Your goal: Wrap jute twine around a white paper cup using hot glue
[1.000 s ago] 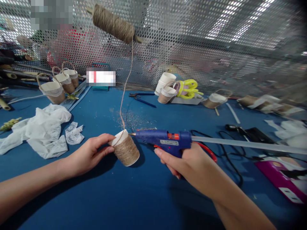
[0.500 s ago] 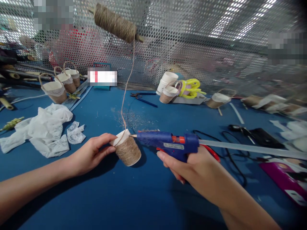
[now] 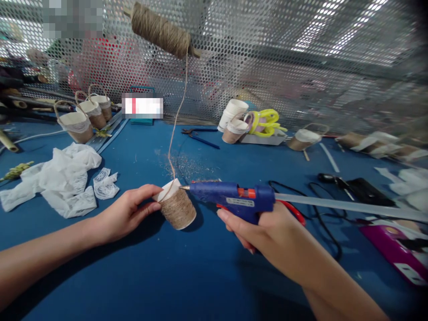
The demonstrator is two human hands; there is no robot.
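Observation:
My left hand pinches the bare white rim end of a paper cup, tilted over the blue table. Brown twine is wound round most of the cup's side. From there a strand of twine runs up to a large spool mounted on the mesh. My right hand is wrapped round the handle of a blue hot glue gun. Its metal nozzle is at the cup, by the border between twine and white paper; whether it touches I cannot tell. A long glue stick juts from the back.
White lace lies at the left, below several twine-wrapped cups with handles. Blue-handled pincers, stacked white cups and a yellow coil stand farther back. A black cord and a purple box are at right.
The glue gun has shifted very slightly left along the cup's edge. My left hand still holds the cup in nearly the same place.

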